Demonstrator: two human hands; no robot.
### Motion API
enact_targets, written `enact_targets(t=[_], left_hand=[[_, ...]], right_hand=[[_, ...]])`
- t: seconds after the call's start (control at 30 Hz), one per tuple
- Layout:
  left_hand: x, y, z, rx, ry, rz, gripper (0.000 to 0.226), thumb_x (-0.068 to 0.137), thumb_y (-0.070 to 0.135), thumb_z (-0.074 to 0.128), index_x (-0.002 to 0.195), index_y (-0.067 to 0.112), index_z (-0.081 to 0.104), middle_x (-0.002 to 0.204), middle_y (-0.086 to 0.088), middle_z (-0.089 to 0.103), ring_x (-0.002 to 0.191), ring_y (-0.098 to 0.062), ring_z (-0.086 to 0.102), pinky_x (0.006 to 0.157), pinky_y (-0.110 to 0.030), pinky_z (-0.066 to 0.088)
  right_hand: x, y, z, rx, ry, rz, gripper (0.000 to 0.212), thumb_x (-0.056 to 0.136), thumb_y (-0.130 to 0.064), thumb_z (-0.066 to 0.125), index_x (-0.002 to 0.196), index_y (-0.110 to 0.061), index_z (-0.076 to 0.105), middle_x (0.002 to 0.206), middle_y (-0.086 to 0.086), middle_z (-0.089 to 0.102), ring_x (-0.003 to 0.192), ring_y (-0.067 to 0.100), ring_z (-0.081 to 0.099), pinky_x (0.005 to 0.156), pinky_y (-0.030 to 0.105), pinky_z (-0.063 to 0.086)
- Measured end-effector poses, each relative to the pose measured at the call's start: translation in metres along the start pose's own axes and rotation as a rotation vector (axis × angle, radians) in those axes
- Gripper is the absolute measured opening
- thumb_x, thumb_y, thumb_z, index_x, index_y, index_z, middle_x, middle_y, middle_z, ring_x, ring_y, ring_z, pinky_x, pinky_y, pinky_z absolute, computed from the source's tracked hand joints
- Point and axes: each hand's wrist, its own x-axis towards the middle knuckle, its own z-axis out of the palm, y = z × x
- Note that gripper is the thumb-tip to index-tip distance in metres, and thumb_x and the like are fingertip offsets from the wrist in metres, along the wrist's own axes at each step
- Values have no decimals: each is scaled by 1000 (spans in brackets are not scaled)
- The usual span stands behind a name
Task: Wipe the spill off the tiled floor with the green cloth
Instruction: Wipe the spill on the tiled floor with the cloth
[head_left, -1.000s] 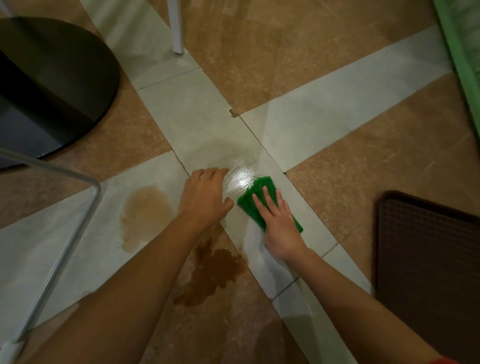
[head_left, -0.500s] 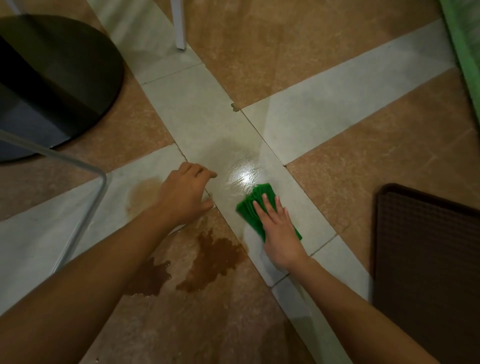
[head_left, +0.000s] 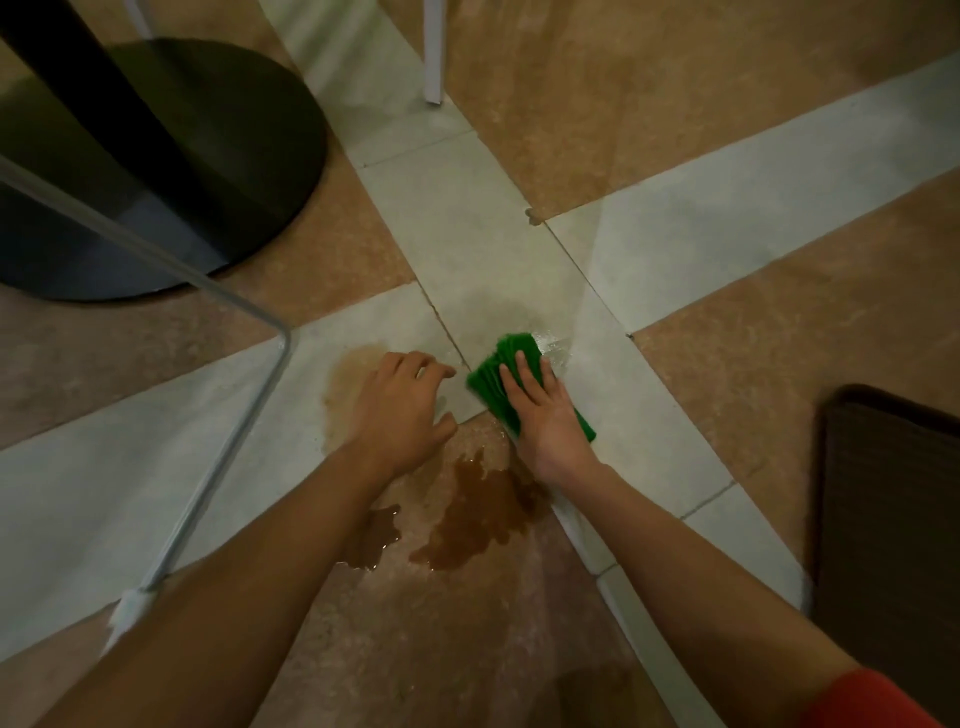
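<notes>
Right hand (head_left: 545, 415) presses flat, fingers spread, on the soft, light, likely soaked green cloth (head_left: 498, 382); left hand (head_left: 400, 410) empty, curled, beside it on the floor (head_left: 727, 234); spill (head_left: 478, 514) nearer the person.

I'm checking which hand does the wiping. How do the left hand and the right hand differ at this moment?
The right hand lies flat on the green cloth; the left hand touches no cloth. The right hand's fingers are straight, the left hand's curled. The left hand is over the pale stain; the right, the wet sheen. Both are bare.
</notes>
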Motion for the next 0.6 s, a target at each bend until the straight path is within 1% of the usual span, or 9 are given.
enact_targets(t=[0.07, 0.13, 0.17, 0.23, 0.33, 0.4, 0.5, 0.6], left_hand=[[-4, -9, -1, -15, 12, -45, 55, 84, 34, 57, 134, 20, 42, 138, -7, 43, 127, -25, 33, 104, -37, 31], [-8, -21, -2, -7, 34, -104, 58, 83, 34, 58, 136, 19, 40, 136, -7, 44, 126, -25, 34, 102, -37, 32], [-10, -26, -3, -12, 51, -150, 60, 82, 34, 59, 136, 19, 39, 135, -7, 45, 124, -26, 36, 99, -37, 33], [-14, -35, -4, -21, 86, -238, 65, 80, 35, 61, 138, 18, 36, 135, -8, 46, 122, -29, 38, 96, -39, 34], [-19, -46, -4, -6, 101, -300, 71, 78, 41, 63, 140, 21, 33, 135, -7, 46, 121, -29, 40, 97, -41, 33], [-21, -52, -4, -20, 110, -321, 73, 77, 42, 64, 140, 22, 32, 135, -6, 47, 122, -28, 41, 99, -41, 33], [-25, -58, -3, -37, 116, -324, 74, 77, 42, 64, 140, 22, 33, 134, -6, 48, 122, -28, 41, 99, -41, 33], [-27, -62, -1, -30, 117, -317, 74, 76, 44, 64, 140, 22, 33, 132, -6, 48, 121, -27, 41, 97, -40, 33]], right_hand=[[17, -11, -3, -18, -5, 67, 73, 92, -15, 46, 150, -18, 0, 158, 6, -10, 143, 33, -14, 116, 40, -5], [30, -22, -4, -14, -26, 71, 76, 89, -7, 44, 150, -17, -1, 158, 8, -11, 143, 34, -15, 116, 40, -6], [33, -27, -5, -1, -43, 36, 77, 88, -4, 44, 150, -16, 0, 158, 8, -11, 143, 34, -15, 116, 39, -6], [34, -36, -4, 16, -76, -92, 76, 87, -1, 44, 150, -17, 4, 158, 7, -8, 144, 30, -13, 116, 37, -6], [29, -40, 0, -24, -105, -280, 72, 88, -2, 45, 149, -20, 11, 159, 3, -1, 146, 25, -6, 117, 35, -3], [29, -37, 0, -55, -95, -320, 68, 90, -4, 44, 149, -21, 13, 159, 2, 2, 146, 23, -3, 118, 33, -1], [42, -42, -4, -38, -40, -236, 63, 94, -4, 40, 149, -19, 14, 159, 4, 3, 146, 25, -1, 117, 32, 1], [56, -62, -4, -28, -42, -146, 65, 94, -1, 38, 150, -17, 9, 159, 5, -1, 146, 28, -3, 118, 37, 5]])
